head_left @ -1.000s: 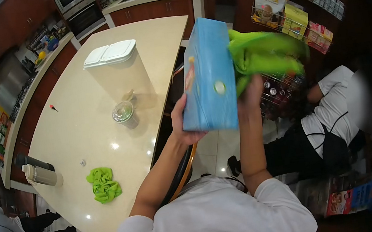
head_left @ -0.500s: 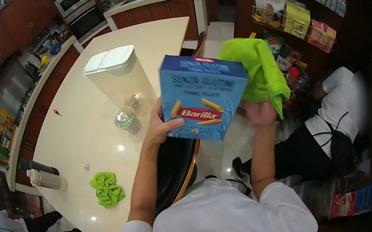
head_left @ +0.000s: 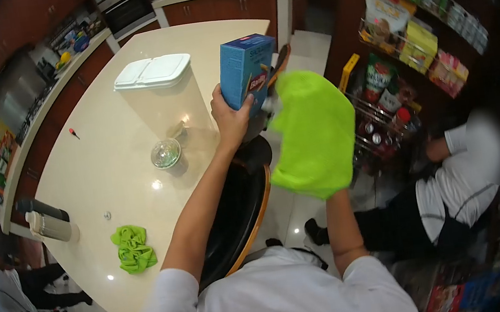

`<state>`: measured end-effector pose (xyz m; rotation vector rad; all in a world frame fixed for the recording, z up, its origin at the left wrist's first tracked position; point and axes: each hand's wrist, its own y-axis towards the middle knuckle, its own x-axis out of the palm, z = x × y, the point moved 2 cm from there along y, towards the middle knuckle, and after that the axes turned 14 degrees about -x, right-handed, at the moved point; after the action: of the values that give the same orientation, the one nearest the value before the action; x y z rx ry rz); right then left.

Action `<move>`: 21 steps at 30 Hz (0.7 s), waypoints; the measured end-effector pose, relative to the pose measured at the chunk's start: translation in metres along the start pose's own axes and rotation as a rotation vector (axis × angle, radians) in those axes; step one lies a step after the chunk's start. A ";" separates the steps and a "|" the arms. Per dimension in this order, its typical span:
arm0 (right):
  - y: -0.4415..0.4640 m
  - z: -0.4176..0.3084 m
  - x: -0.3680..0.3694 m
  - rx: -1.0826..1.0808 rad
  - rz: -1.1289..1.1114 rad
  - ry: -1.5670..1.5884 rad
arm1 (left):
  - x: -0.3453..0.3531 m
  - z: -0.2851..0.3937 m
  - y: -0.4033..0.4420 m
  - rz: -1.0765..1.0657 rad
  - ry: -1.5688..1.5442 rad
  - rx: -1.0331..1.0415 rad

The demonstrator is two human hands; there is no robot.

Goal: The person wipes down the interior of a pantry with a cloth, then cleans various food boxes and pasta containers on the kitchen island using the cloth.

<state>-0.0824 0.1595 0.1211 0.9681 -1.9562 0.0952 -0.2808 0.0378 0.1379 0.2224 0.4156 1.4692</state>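
My left hand (head_left: 231, 118) is closed around a blue Barilla pasta box (head_left: 245, 73), its thumb on the near side. The box is held up past the table edge, turned so a narrow side and part of the front show. A bright green cloth (head_left: 314, 138) hangs spread out from my right hand (head_left: 336, 197), hiding its fingers and nearly all of the hand. The cloth's left edge is close to the box; whether they touch I cannot tell. On the table, left of my left forearm, stand a clear container with a white lid (head_left: 154, 72) and a small lidded clear cup (head_left: 166, 154).
A second green cloth (head_left: 133, 249) lies crumpled on the cream table (head_left: 88, 177), near two bottles (head_left: 51, 225). A black chair (head_left: 228, 228) stands against the table. To the right are pantry racks with packages (head_left: 417, 45) and another person (head_left: 456, 185); one more person (head_left: 11, 285) is at lower left.
The pasta box has moved up and away from me and turned so a narrow side shows. The green cloth has swung left and spread out, now covering my right hand.
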 end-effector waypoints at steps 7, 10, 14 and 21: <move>-0.038 -0.020 -0.045 -0.036 0.135 -0.086 | 0.050 -0.090 0.065 0.300 0.321 -0.061; -0.052 -0.022 -0.059 -0.017 0.175 -0.130 | 0.059 -0.123 0.084 0.423 0.308 -0.080; -0.065 -0.021 -0.067 0.007 0.192 -0.178 | 0.060 -0.141 0.086 0.458 0.291 -0.252; -0.051 -0.001 -0.048 0.040 0.088 -0.216 | -0.015 -0.049 -0.034 -0.727 0.308 -0.132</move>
<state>-0.0352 0.1532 0.0691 0.9499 -2.2028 0.0827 -0.2699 0.0141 0.0821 -0.2498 0.5711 0.8043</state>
